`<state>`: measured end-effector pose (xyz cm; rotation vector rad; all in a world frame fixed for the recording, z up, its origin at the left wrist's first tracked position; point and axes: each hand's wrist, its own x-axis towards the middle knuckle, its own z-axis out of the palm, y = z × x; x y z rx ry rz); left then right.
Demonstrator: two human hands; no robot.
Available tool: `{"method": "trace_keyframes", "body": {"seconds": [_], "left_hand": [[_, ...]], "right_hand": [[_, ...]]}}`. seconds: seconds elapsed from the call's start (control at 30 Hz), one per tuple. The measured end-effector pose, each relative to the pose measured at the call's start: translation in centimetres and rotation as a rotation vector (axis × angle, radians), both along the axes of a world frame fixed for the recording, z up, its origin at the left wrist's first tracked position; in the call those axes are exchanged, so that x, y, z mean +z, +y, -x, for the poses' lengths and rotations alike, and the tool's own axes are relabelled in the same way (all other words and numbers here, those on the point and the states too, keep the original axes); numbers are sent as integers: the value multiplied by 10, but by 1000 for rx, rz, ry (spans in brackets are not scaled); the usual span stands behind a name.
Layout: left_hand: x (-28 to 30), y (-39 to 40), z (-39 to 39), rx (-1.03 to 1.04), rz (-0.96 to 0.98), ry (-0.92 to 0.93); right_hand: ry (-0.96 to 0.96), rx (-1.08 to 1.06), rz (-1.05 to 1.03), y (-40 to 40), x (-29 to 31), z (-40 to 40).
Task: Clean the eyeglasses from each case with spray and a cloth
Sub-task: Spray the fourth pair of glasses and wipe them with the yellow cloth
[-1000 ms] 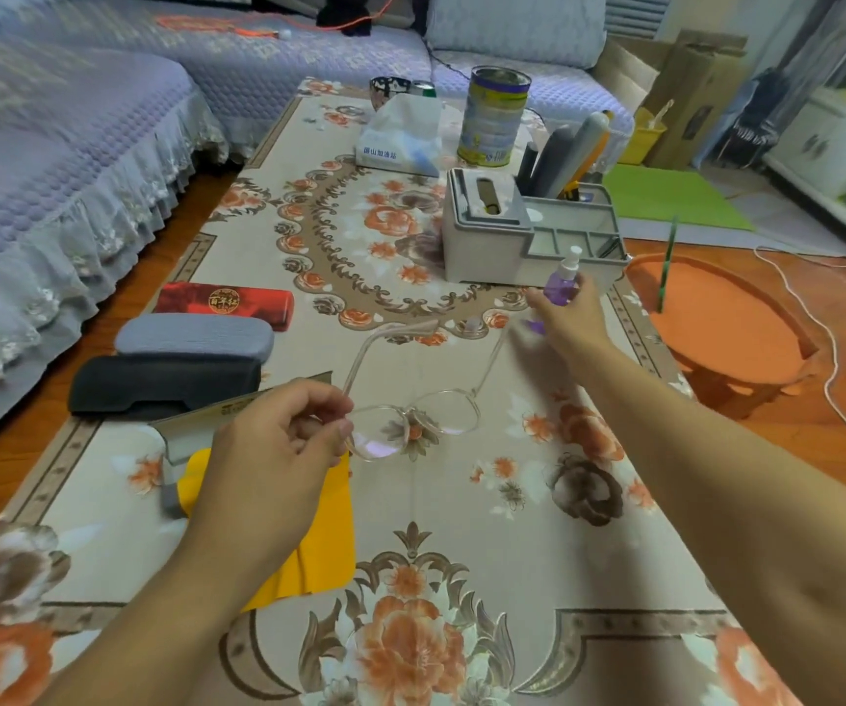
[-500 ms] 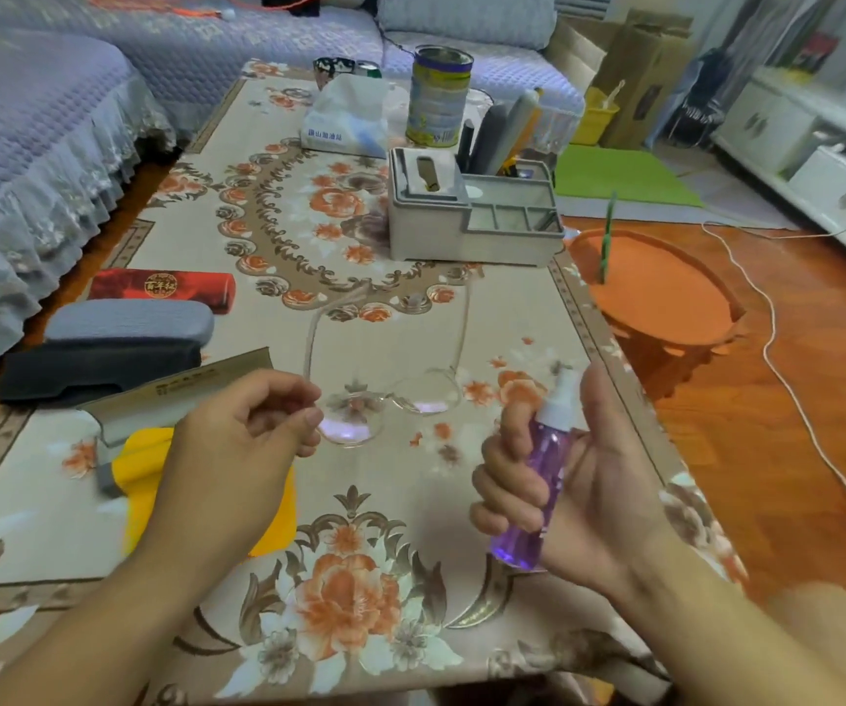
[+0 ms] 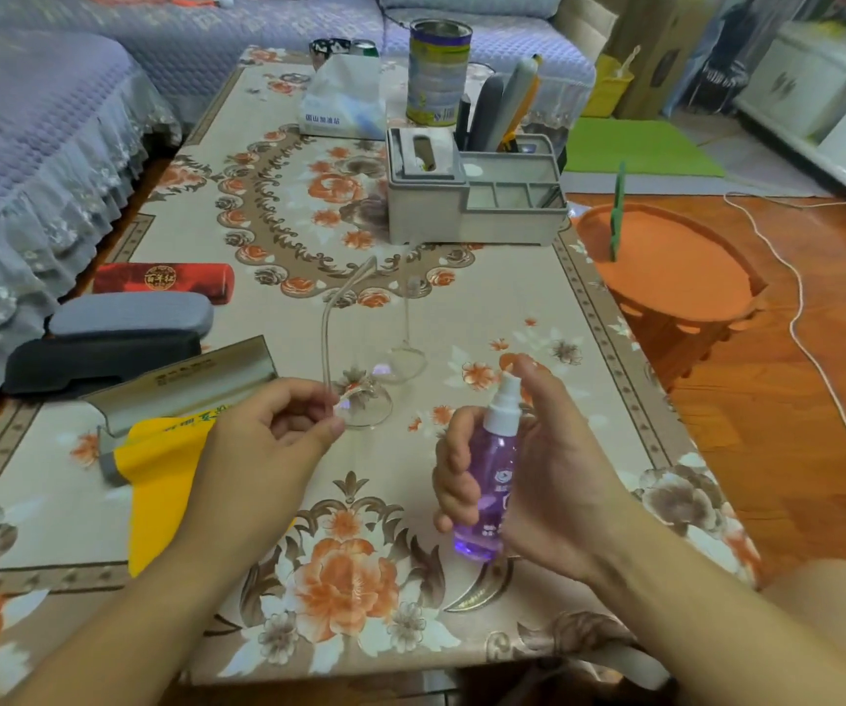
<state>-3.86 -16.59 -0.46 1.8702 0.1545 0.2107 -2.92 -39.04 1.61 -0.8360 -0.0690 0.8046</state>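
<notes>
Two bare hands are in view, the left hand (image 3: 268, 440) and the right hand (image 3: 538, 466). There is one pair of clear-framed eyeglasses (image 3: 370, 369) and one purple plastic spray bottle with a white nozzle (image 3: 492, 466). Four eyeglass cases lie at the left of the table: a red case with a gold emblem (image 3: 163, 281), a grey fabric case (image 3: 130, 315), a black hard case (image 3: 99, 360) and an open grey case with a pale lining (image 3: 176, 394). One yellow cleaning cloth (image 3: 161, 491) lies there. Farther back stand one grey plastic desk organiser (image 3: 461, 201), one white tissue pack (image 3: 341, 101) and one tall metal tin (image 3: 438, 73).
</notes>
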Motion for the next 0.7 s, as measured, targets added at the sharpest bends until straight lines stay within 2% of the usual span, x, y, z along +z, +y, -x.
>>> {"method": "trace_keyframes", "body": {"seconds": [0.07,0.1,0.2,0.3,0.47,0.57,0.7], "left_hand": [[-3,-2,0,-18,-62,-25],[-4,-2,0,-21,-152,-71],[-4,3,-1,-86,-570,-357],[-4,8,-3,-163,-765,-542],[2,4,2,-171,-852,-667],[2,2,4,-192,-839,-690],[2,-1,5,-189,-769,-685]], "right_hand": [[-48,-91,204,1,3,2],[-72,-143,303,2,4,4],[-192,-287,616,5,5,6],[-252,-337,767,7,5,7],[-334,-302,799,15,14,16],[-368,-300,813,20,19,17],[-393,-401,837,19,20,13]]}}
